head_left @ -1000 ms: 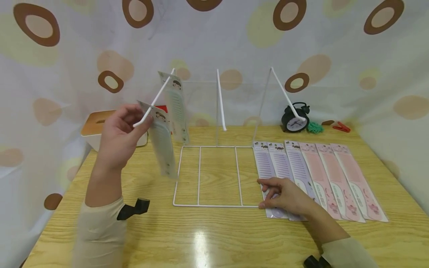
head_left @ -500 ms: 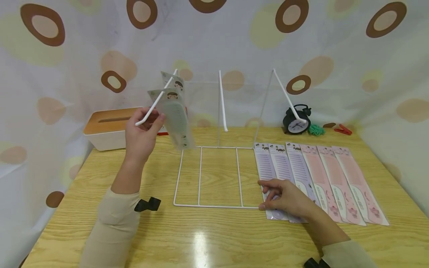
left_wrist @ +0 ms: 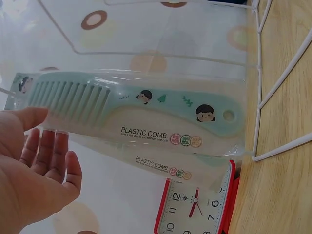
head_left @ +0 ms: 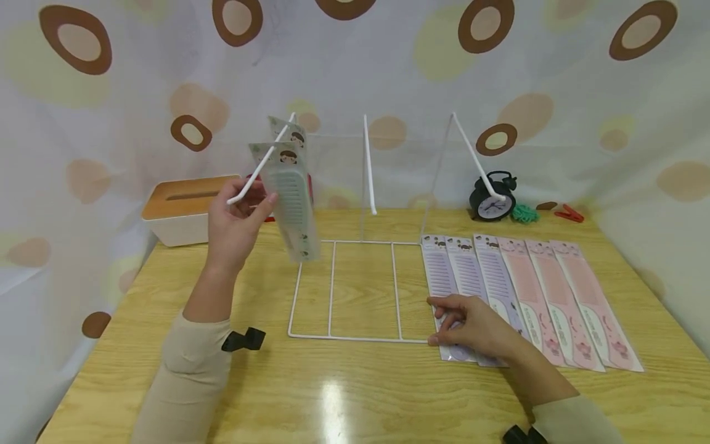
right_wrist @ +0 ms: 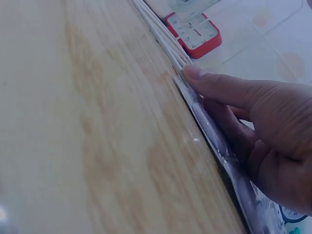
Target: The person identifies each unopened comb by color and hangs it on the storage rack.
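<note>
In the head view my left hand (head_left: 235,222) pinches the near edge of a packaged green comb (head_left: 291,206), thumb in front. The left wrist view shows the comb's teeth near my thumb and "PLASTIC COMB" on the card. The pack hangs from the left hook of a white wire rack (head_left: 363,338), in front of another packaged green comb (head_left: 298,137) on the same hook. My right hand (head_left: 474,324) holds the rack's base at its front right corner, thumb on the wire. It partly covers the nearest packaged purple comb (head_left: 440,271).
Packaged purple and pink combs (head_left: 577,296) lie in a row at the right. Behind stand a black alarm clock (head_left: 492,200), a green scrunchie (head_left: 524,213) and a red clip (head_left: 569,213). Back left are a tissue box (head_left: 180,225) and a red clock (left_wrist: 195,204).
My left hand has moved right and back, sliding the packaged green comb further along the hook towards the other one. My right hand has stayed on the rack's base.
</note>
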`<state>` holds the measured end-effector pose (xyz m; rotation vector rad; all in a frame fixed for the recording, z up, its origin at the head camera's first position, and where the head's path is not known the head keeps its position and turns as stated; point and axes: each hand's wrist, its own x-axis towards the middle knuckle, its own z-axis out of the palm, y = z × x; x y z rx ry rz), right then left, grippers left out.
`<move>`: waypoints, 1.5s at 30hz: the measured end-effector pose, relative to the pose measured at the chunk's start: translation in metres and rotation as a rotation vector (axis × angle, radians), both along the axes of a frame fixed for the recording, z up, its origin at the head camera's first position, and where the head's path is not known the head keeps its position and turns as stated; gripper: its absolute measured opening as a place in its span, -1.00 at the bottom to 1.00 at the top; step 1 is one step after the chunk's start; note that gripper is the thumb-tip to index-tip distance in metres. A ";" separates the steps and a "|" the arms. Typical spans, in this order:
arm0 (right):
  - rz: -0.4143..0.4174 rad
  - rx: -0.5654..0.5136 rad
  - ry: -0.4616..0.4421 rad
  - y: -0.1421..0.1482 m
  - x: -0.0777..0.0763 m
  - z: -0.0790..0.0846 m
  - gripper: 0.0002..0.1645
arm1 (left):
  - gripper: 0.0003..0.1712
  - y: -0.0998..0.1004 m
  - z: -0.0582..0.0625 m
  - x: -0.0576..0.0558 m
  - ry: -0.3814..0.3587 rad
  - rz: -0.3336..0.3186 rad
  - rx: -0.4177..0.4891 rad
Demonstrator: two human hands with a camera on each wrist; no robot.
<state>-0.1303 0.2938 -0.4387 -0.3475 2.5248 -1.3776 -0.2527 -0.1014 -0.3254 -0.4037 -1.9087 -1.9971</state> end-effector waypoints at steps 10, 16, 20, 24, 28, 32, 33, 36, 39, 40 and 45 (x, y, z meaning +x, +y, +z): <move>-0.123 0.013 -0.017 0.011 -0.012 0.025 -0.35 | -0.66 -0.026 -0.006 0.042 -0.168 0.006 -0.233; -0.138 0.043 0.018 0.026 -0.056 0.029 -0.30 | -0.47 -0.041 -0.028 0.047 -0.257 -0.397 -0.581; -0.132 0.129 0.057 0.032 -0.084 0.019 -0.17 | -0.34 -0.042 -0.054 0.044 -0.297 -0.531 -0.675; -0.127 0.244 0.073 0.034 -0.100 0.012 0.02 | -0.28 -0.042 -0.074 0.042 -0.356 -0.612 -0.725; -0.082 0.325 0.072 0.035 -0.109 0.012 0.13 | -0.24 -0.042 -0.086 0.042 -0.385 -0.683 -0.735; -0.063 0.427 0.053 0.036 -0.116 0.017 0.20 | -0.23 -0.042 -0.094 0.040 -0.409 -0.731 -0.698; -0.064 0.445 0.044 0.036 -0.117 0.018 0.23 | -0.24 -0.042 -0.095 0.040 -0.411 -0.731 -0.693; -0.064 0.477 0.028 0.038 -0.122 0.019 0.32 | -0.31 -0.041 -0.102 0.040 -0.404 -0.703 -0.683; -0.074 0.488 0.033 0.041 -0.125 0.017 0.37 | -0.40 -0.040 -0.108 0.042 -0.415 -0.666 -0.682; -0.080 0.495 0.039 0.041 -0.126 0.016 0.38 | -0.42 -0.040 -0.109 0.042 -0.423 -0.655 -0.678; -0.100 0.509 0.090 0.040 -0.130 0.019 0.26 | -0.44 -0.042 -0.109 0.044 -0.449 -0.633 -0.670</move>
